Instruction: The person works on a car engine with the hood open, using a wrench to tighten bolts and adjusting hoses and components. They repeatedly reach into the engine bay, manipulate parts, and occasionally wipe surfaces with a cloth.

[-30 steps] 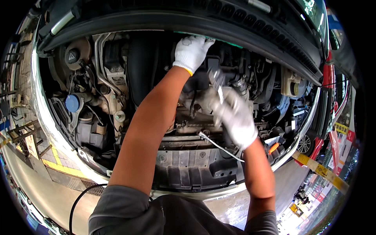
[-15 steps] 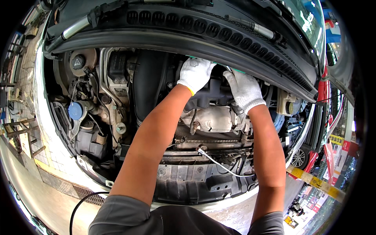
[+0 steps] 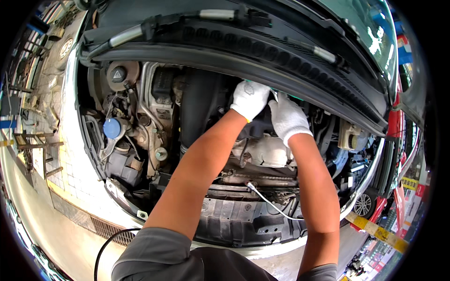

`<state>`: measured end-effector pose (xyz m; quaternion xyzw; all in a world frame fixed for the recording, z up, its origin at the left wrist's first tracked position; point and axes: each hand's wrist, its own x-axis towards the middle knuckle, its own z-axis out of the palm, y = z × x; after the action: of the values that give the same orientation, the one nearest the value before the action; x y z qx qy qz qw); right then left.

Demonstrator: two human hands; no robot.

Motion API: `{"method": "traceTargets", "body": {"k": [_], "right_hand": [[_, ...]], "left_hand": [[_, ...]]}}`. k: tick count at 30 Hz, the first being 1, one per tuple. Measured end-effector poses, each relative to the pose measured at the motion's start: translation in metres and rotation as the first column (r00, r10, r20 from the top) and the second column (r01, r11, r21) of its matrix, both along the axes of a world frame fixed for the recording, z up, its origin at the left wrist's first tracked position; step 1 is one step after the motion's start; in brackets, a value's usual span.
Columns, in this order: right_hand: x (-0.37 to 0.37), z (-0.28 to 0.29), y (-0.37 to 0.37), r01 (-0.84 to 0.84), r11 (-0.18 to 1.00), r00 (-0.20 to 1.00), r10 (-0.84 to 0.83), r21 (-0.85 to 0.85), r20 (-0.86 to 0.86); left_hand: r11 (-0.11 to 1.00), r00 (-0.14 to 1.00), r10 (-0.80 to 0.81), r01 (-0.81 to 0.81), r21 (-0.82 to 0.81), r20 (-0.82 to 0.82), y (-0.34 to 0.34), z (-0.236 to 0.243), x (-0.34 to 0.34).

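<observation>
Both my hands wear white knit gloves and reach to the back of a car's engine bay, at the lower edge of the black cowl panel (image 3: 211,58). My left hand (image 3: 251,99) shows its back, and its fingers are hidden below that edge. Close beside it, my right hand (image 3: 289,117) is bent inward with the thumb side toward the left hand. A slim silvery piece (image 3: 274,96) shows by its thumb; its kind cannot be made out. Under the hands are the black engine parts and a pale metal heat shield (image 3: 268,152).
A wide black duct (image 3: 199,105) runs left of my left arm. Farther left are a blue cap (image 3: 112,128) and a round reservoir cap (image 3: 118,74). A white cable (image 3: 272,206) lies across the front crossmember (image 3: 234,218). At right stands a fluid reservoir (image 3: 348,136).
The whole view has shifted, so the car appears farther right and lower. My right hand has moved left, closer to my left hand, which stays at the same spot by the cowl.
</observation>
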<state>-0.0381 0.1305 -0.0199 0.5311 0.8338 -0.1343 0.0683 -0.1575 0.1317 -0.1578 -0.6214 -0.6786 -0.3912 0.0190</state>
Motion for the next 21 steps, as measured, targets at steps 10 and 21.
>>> {"method": "traceTargets", "body": {"k": [10, 21], "right_hand": [[0.008, 0.003, 0.020, -0.065, 0.969, 0.997, 0.073, 0.239, -0.022], [-0.012, -0.030, 0.028, 0.140, 0.984, 0.950, -0.102, 0.109, -0.295]], "left_hand": [[1.000, 0.999, -0.030, 0.029, 0.007, 0.021, 0.021, -0.074, -0.029], [0.992, 0.980, -0.021, -0.003, 0.122, 0.195, 0.012, -0.057, -0.029]]}}
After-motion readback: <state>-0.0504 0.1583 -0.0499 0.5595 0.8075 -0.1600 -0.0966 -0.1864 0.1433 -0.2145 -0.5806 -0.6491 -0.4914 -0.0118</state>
